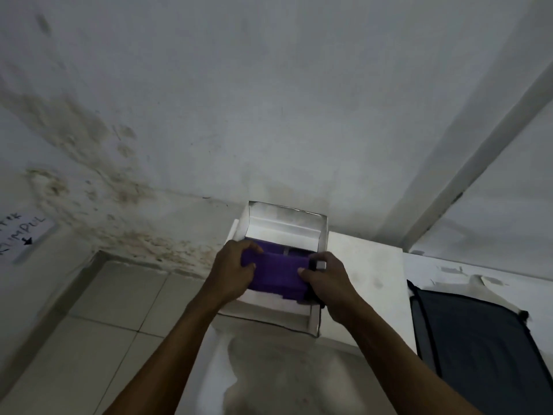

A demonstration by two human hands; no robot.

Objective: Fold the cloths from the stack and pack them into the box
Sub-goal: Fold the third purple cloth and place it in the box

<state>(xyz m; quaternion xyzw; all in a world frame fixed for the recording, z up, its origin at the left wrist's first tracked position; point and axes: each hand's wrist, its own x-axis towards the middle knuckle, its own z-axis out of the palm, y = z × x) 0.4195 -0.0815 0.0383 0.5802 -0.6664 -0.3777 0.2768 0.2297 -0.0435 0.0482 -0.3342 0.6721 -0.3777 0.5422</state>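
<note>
My two forearms reach forward from the bottom of the view over a white-covered worktop. My left hand grips the left end of a folded purple cloth, thumb on top and fingers curled under its edge; my right hand pinches the right end the same way, its grip closed on the fabric, with a small pale object near the knuckles that I cannot identify. The cloth lies held between both hands, low in the open white box, over the box's near half; a darker item shows just beyond it inside the box, too shadowed to name. The box stands on the worktop with its lid flap raised at the far side, against the stained wall. To the right, well apart from the box, a dark cloth lies flat on the worktop, probably the stack to be folded. At far left a paper sign is fixed to the wall above a tiled floor. Handling, as I judge it: the cloth is light, soft and limp, so a folded bundle will spring open unless both ends are held; the short ends are the sensible places to take hold while pressing it down flat.
</note>
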